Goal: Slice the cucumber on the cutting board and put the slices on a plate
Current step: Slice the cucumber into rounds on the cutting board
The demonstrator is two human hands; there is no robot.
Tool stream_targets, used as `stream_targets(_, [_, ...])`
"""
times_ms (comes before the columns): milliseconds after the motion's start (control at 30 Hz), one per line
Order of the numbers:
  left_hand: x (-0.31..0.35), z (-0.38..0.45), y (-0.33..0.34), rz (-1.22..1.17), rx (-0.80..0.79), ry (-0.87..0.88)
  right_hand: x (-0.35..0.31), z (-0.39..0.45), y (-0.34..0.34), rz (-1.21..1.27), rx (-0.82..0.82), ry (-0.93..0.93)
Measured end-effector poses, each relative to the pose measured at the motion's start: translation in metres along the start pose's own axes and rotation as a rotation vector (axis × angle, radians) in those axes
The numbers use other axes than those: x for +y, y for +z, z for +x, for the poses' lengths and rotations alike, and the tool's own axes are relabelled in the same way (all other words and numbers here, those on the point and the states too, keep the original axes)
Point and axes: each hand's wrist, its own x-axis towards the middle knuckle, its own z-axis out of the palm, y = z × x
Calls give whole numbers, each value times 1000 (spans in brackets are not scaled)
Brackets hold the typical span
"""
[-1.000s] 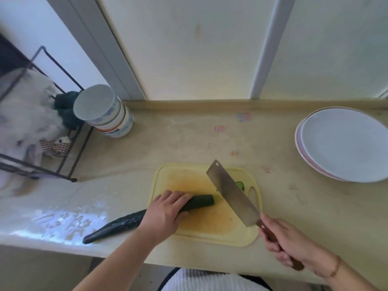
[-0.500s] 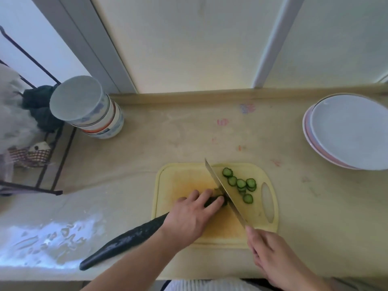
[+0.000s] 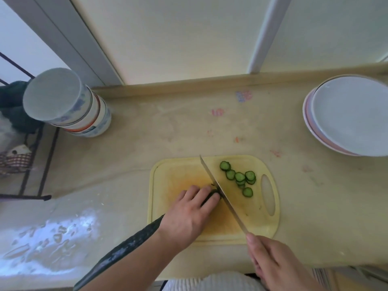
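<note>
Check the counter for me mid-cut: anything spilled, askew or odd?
Mostly fine. The cucumber overhangs the cutting board and the counter's front edge, steadied only by the left hand. A wet-looking patch shines on the counter at left. Slices sit on the board; the plates are bare.

cutting board: pale yellow plastic, matt, stained orange at centre. knife blade: bare metal, dull sheen. cucumber: dark green skin, bumpy, wet-looking. plates: glossy white ceramic. countertop: smooth beige, faintly marked. stacked bowls: glazed, printed. rack: dark metal wire.
</note>
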Motion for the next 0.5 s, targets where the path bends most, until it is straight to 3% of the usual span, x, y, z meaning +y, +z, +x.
stream_targets(500, [0,1,1,-21,51,7,6,15,5,53,-95,21])
